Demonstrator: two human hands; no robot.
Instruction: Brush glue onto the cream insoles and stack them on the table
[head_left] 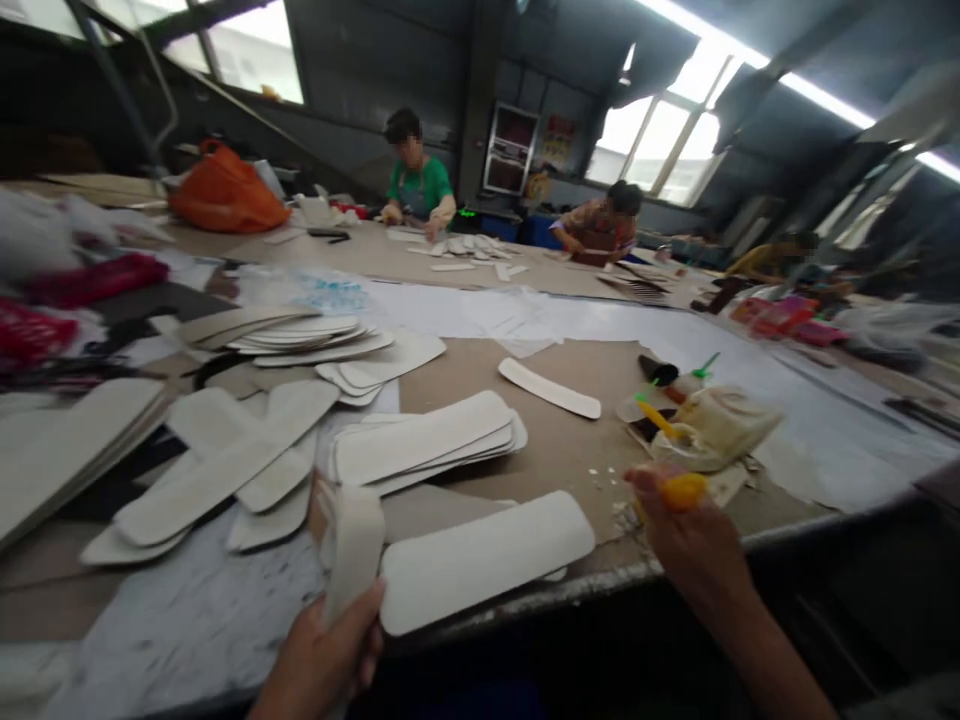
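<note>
White strip pinched by left grip — outstretched right grip curls around yellow object.

The person's left hand covers the lower end of the upright, curved off-white strip, and both forearms run out of view at the bottom edge. The right hand hides part of the small, rounded yellow object, whose other end is lost in blur. In the stack of white, round-ended strips, the top piece covers most of those beneath. The left edge cuts off the blurred, crumpled red plastic bundle. What the distant green-shirted person handles is too small to tell.
</note>
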